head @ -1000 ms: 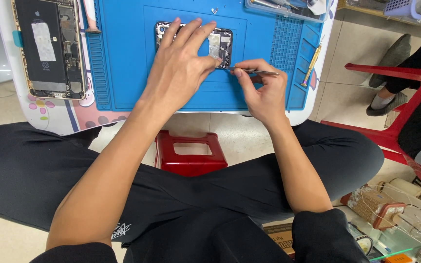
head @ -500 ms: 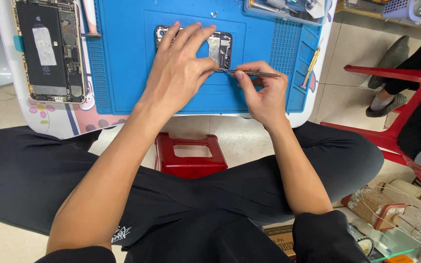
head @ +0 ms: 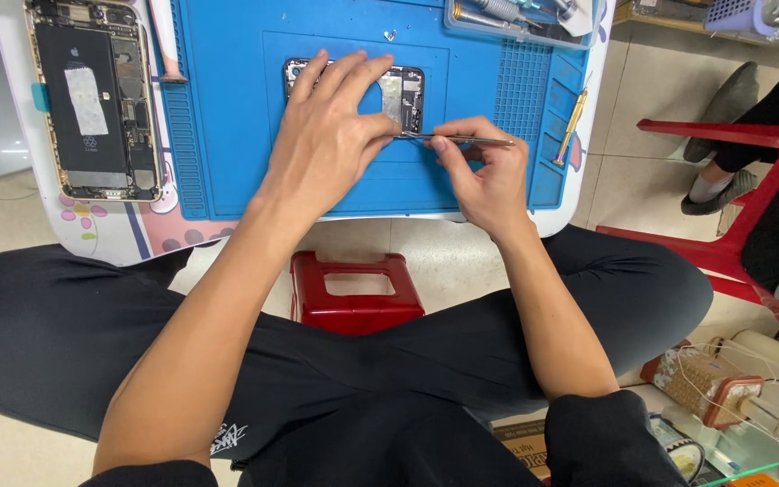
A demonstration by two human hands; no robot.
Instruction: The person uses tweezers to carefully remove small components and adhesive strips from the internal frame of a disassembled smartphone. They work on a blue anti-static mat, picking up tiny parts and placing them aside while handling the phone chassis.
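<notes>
Opened phone (head: 405,95) lies near the top centre of the frame on the blue mat (head: 227,135), and I see my left hand (head: 331,144) spread flat over it. My right hand (head: 484,171) pinches metal tweezers (head: 462,140), tips at the phone's lower edge. Another opened phone (head: 90,99) sits upper left.
</notes>
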